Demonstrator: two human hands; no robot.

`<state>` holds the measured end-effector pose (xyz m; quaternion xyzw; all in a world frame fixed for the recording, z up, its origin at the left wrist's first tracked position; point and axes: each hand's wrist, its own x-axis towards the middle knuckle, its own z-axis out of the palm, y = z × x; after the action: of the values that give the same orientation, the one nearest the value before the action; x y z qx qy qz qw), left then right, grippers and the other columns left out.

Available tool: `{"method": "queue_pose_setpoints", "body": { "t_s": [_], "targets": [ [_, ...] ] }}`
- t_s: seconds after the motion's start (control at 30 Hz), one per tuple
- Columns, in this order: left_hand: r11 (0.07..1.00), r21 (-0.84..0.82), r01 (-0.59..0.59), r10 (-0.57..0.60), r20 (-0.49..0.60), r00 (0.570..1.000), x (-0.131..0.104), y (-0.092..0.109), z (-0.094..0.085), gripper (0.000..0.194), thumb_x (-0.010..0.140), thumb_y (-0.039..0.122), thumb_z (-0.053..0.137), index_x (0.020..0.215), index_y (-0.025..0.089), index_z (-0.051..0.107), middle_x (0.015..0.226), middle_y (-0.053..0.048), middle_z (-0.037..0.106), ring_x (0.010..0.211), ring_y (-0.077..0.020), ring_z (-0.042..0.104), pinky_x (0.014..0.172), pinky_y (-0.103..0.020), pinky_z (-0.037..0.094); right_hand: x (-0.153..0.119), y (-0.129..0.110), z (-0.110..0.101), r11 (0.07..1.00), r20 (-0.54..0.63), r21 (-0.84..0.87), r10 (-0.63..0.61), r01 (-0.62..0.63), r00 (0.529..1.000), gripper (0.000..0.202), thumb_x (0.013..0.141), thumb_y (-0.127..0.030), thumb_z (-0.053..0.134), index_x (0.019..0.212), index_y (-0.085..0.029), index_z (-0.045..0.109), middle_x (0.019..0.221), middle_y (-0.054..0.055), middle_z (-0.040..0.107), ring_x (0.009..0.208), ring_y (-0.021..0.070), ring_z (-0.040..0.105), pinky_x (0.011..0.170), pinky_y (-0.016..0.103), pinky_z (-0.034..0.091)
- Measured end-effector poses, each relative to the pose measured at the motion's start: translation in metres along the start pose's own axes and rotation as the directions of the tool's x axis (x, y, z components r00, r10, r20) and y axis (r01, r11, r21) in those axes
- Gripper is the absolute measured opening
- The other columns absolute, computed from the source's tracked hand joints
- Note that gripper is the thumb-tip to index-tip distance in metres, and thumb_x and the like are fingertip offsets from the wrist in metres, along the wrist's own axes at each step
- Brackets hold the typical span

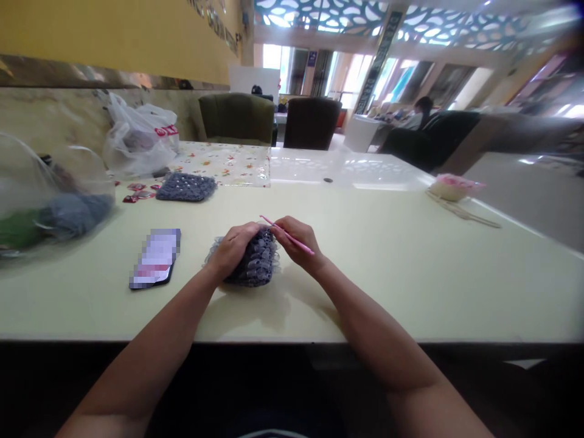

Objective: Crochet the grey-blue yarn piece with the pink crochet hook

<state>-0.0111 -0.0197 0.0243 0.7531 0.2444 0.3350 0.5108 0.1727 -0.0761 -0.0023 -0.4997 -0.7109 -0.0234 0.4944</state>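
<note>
Right now, the risk I see is a lost stitch: the tip of the pink hook point(292, 239) points up past the top edge of the grey knitted piece point(260, 261), and if I turn my wrist carelessly it could slip out of a loop or split the yarn, though I cannot tell whether a loop is on it. The pale frill round the sides could also snag on the hook, because it sticks out close to where I work. If I squeeze too loosely, the piece could twist and make me miss a hole. It sits between my hands, in front of me above the tabletop point(433, 280); whether its lower edge touches down, I cannot say. My left hand point(232, 246) grasps it from the left, fingers over its upper part, while my right hand point(296, 237) pinches the hook just beside its top right corner. Whether those right fingers also grip the edge is hard to make out. The phone point(157, 258) lies to the left, well apart, and a second grey piece point(186, 187) lies farther off beyond it.
</note>
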Motion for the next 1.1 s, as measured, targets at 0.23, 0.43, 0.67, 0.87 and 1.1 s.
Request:
{"method": "queue_pose_setpoints", "body": {
  "t_s": [0.23,0.43,0.67,0.87,1.1],
  "targets": [
    [0.939,0.344,0.009,-0.03,0.054,0.998,0.009,0.0,-0.006,0.037,0.092,0.042,0.051,0.108,0.019,0.075,0.11,-0.008,0.071,0.106,-0.0242,0.061,0.101,-0.034,0.04,0.001,-0.002,0.001,0.999,-0.06,-0.016,-0.042,0.041,0.997,0.022,0.1,-0.029,0.045,0.095,-0.019,0.063,0.087,0.004,0.062,0.079,0.0125,0.06,0.073,0.023,0.046],
    [0.725,0.688,0.028,-0.041,0.002,0.999,0.011,-0.001,-0.026,0.047,0.087,0.052,0.057,0.121,0.022,0.07,0.123,-0.011,0.067,0.118,-0.0301,0.057,0.105,-0.037,0.037,0.003,0.0,0.004,0.999,-0.111,0.029,-0.011,0.014,0.994,0.021,0.099,-0.027,0.045,0.089,-0.018,0.062,0.083,0.004,0.062,0.078,0.013,0.059,0.074,0.024,0.047],
    [0.584,0.797,0.157,0.074,-0.245,0.967,0.004,0.008,-0.015,0.051,0.09,0.038,0.054,0.135,0.013,0.06,0.129,-0.021,0.064,0.124,-0.0392,0.052,0.107,-0.051,0.029,-0.003,-0.005,0.013,0.996,-0.125,-0.085,-0.028,0.017,0.992,0.022,0.1,-0.029,0.043,0.093,-0.018,0.061,0.086,0.004,0.065,0.078,0.0135,0.061,0.072,0.024,0.047],
    [0.961,0.05,0.273,-0.262,-0.157,0.952,0.011,0.016,-0.001,0.051,0.081,0.038,0.067,0.127,0.016,0.065,0.113,-0.012,0.071,0.1,-0.0257,0.061,0.074,-0.031,0.047,-0.009,-0.007,0.021,0.969,-0.169,-0.243,-0.006,-0.036,0.986,0.021,0.101,-0.029,0.043,0.094,-0.019,0.06,0.087,0.006,0.067,0.074,0.0142,0.062,0.067,0.024,0.046],
    [0.931,-0.25,0.266,-0.279,-0.015,0.96,0.012,0.005,0.009,0.077,0.073,0.035,0.078,0.141,0.009,0.052,0.077,0.001,0.059,0.072,-0.0129,0.052,0.067,-0.025,0.039,-0.01,-0.008,0.016,0.99,-0.162,-0.138,0.011,-0.034,0.987,0.02,0.1,-0.031,0.044,0.096,-0.018,0.06,0.087,0.005,0.068,0.073,0.0132,0.062,0.067,0.024,0.046]
  ]
}}
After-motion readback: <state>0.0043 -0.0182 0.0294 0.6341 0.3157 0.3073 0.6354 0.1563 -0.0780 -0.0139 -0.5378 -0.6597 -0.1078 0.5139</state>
